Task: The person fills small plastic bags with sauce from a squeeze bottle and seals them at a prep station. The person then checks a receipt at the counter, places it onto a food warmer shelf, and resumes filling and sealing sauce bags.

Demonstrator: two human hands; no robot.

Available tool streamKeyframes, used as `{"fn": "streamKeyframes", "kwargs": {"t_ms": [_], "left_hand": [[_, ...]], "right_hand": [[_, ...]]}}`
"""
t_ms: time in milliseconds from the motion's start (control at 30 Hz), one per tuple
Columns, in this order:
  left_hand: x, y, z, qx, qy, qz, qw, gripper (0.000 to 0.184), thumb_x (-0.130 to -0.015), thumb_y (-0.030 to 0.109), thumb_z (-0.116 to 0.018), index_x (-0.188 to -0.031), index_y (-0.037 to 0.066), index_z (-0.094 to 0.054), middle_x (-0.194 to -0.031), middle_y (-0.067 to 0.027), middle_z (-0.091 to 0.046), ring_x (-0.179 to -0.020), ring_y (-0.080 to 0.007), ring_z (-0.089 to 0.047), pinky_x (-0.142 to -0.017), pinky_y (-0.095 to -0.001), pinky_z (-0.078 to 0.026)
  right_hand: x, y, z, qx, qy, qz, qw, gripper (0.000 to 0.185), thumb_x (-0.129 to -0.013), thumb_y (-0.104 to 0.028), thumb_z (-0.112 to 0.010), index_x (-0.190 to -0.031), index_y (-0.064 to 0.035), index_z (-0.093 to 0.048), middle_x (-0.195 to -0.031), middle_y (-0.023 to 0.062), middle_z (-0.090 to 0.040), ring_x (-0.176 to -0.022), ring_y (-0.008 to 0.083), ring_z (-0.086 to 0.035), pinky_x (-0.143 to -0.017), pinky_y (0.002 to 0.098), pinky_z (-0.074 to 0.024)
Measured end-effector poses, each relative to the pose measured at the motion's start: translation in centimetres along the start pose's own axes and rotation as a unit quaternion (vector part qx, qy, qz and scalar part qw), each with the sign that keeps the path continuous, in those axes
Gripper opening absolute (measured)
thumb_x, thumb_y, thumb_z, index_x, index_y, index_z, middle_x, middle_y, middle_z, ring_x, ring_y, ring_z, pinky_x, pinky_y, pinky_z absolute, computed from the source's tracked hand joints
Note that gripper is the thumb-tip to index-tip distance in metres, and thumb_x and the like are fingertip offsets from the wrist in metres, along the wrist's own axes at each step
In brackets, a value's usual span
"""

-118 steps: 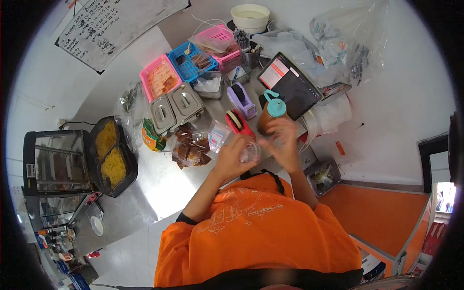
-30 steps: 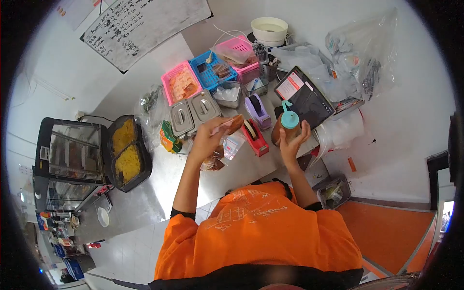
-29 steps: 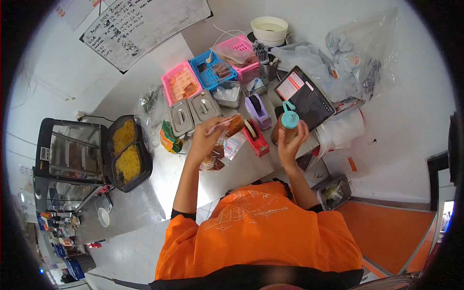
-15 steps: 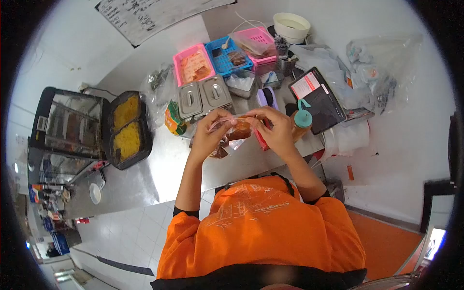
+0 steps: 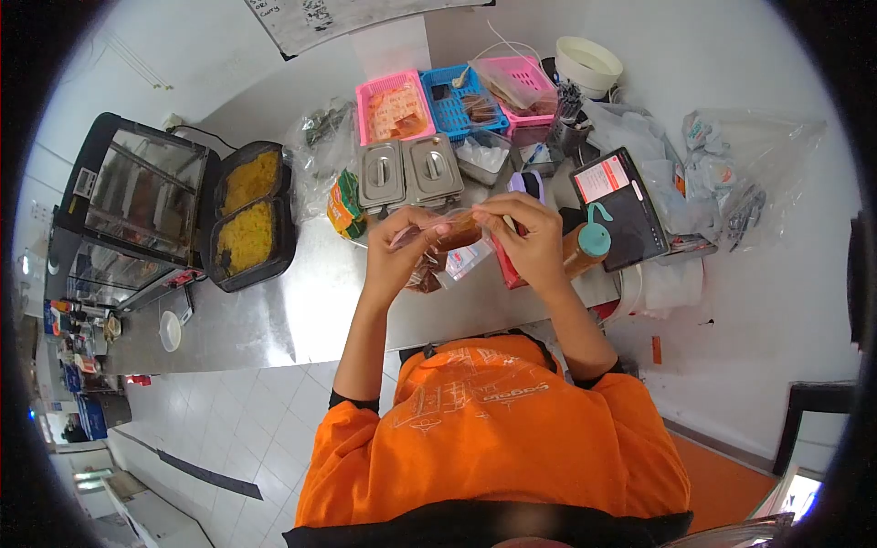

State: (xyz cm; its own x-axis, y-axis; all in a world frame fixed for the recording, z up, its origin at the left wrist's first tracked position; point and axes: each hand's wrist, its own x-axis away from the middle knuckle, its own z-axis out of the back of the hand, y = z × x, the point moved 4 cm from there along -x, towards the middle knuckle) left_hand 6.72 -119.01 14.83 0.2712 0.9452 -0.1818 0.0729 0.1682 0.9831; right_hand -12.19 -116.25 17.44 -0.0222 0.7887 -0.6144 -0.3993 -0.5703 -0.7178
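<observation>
Between my two hands is a small clear plastic bag (image 5: 459,236) with reddish-brown sauce in it. My left hand (image 5: 399,254) pinches the left end of its top edge. The right end is pinched by my right hand (image 5: 530,236), thumb against fingers. Just beneath, on the counter, lie dark brown packets (image 5: 424,275) and a white printed sachet (image 5: 467,259), partly covered by the bag and my left hand. A red packet (image 5: 508,265) is partly hidden under my right hand. Beside my right wrist stands a bottle with a teal lid (image 5: 595,241).
Lidded steel containers (image 5: 381,176) and a green-orange packet (image 5: 344,206) sit beyond my left hand. Pink (image 5: 396,107) and blue baskets (image 5: 463,102) line the back. A tablet (image 5: 621,212) leans at right. Trays of yellow food (image 5: 245,248) and a glass display case (image 5: 137,205) stand left.
My view has tilted and turned slightly, so the counter items appear shifted to the right. Both hands keep their pinch on the bag, and more of the white sachet shows below it.
</observation>
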Motion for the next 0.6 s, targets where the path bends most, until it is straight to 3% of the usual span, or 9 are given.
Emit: {"fn": "streamKeyframes", "kwargs": {"t_ms": [167,267,367,467,600], "left_hand": [[-0.2,-0.2,0.2,0.003,-0.011,0.011,1.000,0.012,-0.085,0.011,-0.069,-0.090,0.001,-0.066,-0.088,-0.0038,-0.066,-0.083,-0.0100,-0.060,-0.073,-0.0235,-0.045],[-0.4,-0.7,0.3,-0.002,-0.003,0.028,1.000,0.010,-0.085,0.008,-0.070,-0.090,0.000,-0.066,-0.081,0.0000,-0.063,-0.070,-0.0048,-0.057,-0.061,-0.0198,-0.044],[-0.6,0.4,-0.2,-0.001,-0.034,0.013,0.999,0.013,-0.083,0.009,-0.071,-0.092,0.000,-0.066,-0.080,-0.0021,-0.064,-0.072,-0.0072,-0.059,-0.063,-0.0223,-0.046],[-1.5,1.3,-0.4,-0.123,-0.054,-0.130,0.982,0.015,-0.080,0.007,-0.072,-0.092,0.001,-0.067,-0.080,-0.0058,-0.065,-0.074,-0.0127,-0.062,-0.066,-0.0260,-0.048],[-2.3,3.3,-1.1,-0.159,-0.115,-0.199,0.960,0.016,-0.076,0.004,-0.071,-0.091,0.001,-0.068,-0.081,-0.0091,-0.065,-0.077,-0.0187,-0.063,-0.070,-0.0287,-0.049]], "right_hand": [[-0.3,-0.1,0.0,-0.015,-0.002,-0.044,0.999,0.011,-0.079,-0.010,-0.073,-0.088,-0.0046,-0.070,-0.086,0.0072,-0.069,-0.077,0.0219,-0.066,-0.068,0.0304,-0.0493],[-0.4,0.0,-0.2,-0.009,-0.013,-0.059,0.998,0.011,-0.078,-0.009,-0.073,-0.087,-0.0032,-0.070,-0.084,0.0068,-0.069,-0.075,0.0194,-0.065,-0.066,0.0288,-0.0485],[-0.3,-0.4,0.0,0.029,-0.007,-0.050,0.998,0.011,-0.078,-0.008,-0.072,-0.086,-0.0022,-0.069,-0.083,0.0066,-0.068,-0.072,0.0173,-0.063,-0.067,0.0281,-0.0468],[-0.2,-1.4,0.1,0.066,0.021,-0.011,0.998,0.010,-0.079,-0.013,-0.072,-0.085,-0.0064,-0.067,-0.080,0.0029,-0.066,-0.061,0.0186,-0.056,-0.062,0.0294,-0.0406],[0.1,-3.8,0.7,0.132,0.026,-0.006,0.991,0.010,-0.079,-0.015,-0.071,-0.084,-0.0073,-0.067,-0.076,0.0027,-0.063,-0.058,0.0184,-0.052,-0.062,0.0304,-0.0397]]}}
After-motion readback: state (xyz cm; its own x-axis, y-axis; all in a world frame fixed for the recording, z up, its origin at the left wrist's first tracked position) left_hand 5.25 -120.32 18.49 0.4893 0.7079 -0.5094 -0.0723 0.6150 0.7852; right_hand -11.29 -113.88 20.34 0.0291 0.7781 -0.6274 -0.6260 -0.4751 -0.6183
